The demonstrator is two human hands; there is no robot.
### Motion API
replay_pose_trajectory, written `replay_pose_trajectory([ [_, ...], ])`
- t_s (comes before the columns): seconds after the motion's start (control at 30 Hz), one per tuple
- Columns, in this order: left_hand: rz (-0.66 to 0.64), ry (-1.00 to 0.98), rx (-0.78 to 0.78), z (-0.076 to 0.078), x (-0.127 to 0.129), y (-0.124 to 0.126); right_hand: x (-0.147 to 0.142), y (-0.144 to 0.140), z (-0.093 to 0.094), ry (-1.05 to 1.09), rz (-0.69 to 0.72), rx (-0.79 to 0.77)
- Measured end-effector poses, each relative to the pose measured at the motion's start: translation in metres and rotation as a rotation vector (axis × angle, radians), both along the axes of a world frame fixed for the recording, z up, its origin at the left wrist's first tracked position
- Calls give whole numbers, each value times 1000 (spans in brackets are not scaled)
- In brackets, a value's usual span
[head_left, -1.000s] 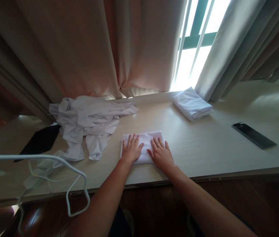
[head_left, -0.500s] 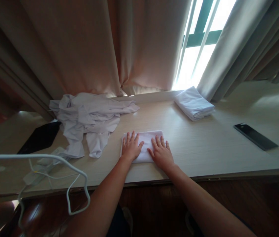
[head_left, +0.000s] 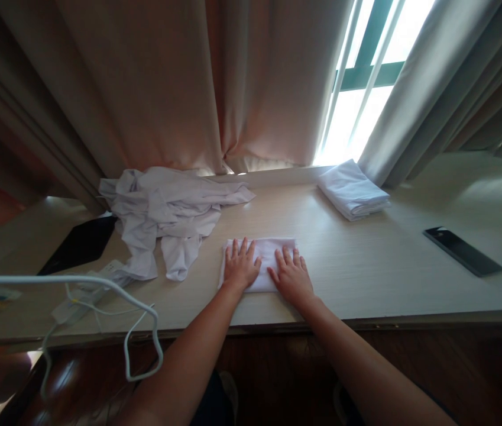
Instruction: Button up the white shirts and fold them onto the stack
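- Pale counter [head_left: 366,272] bears a folded cloth [head_left: 265,251]
- Crumpled fabric [head_left: 168,204] at the cloth's ten o'clock
- White bundle [head_left: 352,190], two o'clock
- Dark phone [head_left: 463,252], three o'clock

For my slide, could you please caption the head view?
Left hand and right hand lie flat on a folded white cloth, between a crumpled white garment and a smartphone.

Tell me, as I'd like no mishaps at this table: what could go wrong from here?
The folded cloth beneath the left hand and right hand could wrinkle if either slides. The rumpled cloth lies right by the power strip, so pulling it might drag the strip too.
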State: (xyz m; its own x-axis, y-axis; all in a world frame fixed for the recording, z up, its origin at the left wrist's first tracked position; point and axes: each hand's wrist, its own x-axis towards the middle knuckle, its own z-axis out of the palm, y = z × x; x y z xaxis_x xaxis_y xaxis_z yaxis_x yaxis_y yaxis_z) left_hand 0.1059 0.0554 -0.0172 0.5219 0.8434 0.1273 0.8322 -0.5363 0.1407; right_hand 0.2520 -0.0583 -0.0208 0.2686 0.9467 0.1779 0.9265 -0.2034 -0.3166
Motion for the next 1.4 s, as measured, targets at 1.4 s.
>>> replay_pose_trajectory([
  [1.4, -15, -33, 4, 21, -102, -142, -85, -92, 20, -97, -44, -144],
])
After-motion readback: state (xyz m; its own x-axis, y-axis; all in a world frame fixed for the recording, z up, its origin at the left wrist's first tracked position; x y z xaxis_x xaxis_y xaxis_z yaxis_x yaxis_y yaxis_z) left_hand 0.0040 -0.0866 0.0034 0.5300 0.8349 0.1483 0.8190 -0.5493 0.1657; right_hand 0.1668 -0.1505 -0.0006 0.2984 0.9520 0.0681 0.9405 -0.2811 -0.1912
